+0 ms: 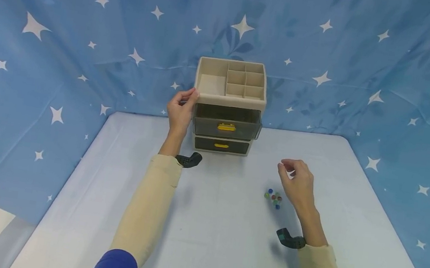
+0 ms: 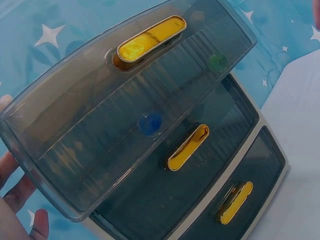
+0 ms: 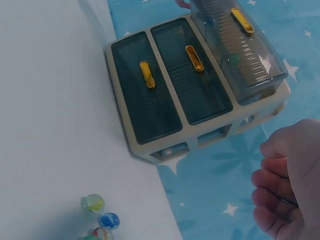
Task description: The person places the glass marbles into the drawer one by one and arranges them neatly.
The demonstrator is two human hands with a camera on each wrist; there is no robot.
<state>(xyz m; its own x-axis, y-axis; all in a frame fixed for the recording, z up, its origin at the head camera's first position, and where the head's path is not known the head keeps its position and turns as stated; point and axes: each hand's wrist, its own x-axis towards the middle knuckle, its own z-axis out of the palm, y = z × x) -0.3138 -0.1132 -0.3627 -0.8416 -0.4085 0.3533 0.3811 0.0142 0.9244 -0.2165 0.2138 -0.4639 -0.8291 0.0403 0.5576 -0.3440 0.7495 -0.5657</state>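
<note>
Marbles [image 1: 273, 197] lie loosely clustered on the white table [image 1: 215, 224] in the head view, just below and left of the right fingertips. That right hand [image 1: 300, 183] hangs over the table, thumb and index curled toward each other; whether anything sits between them, one cannot tell. Farther out, the left hand [image 1: 181, 111] is up at the organizer [image 1: 229, 102], fingertips at its front corner, the top drawer [image 1: 208, 127] pulled out just below and right of them. Light, steady pressure there should stop the organizer skidding.

Over to the left wrist: fingers bend loosely beside the drawer's end, and a true grip cannot be confirmed. Well apart from those fingers, a blue marble [image 2: 150, 124] and a green marble [image 2: 217, 62] show through the clear drawer.

Right wrist, and the fingers fold in toward the palm, no marble visible in them; the cluster is well off to their lower left, the pulled-out drawer above them. Best handling, by judgement: one marble at a time, thumb and index meeting around its widest part, then a low, gentle release inside the drawer so nothing bounces out.
</note>
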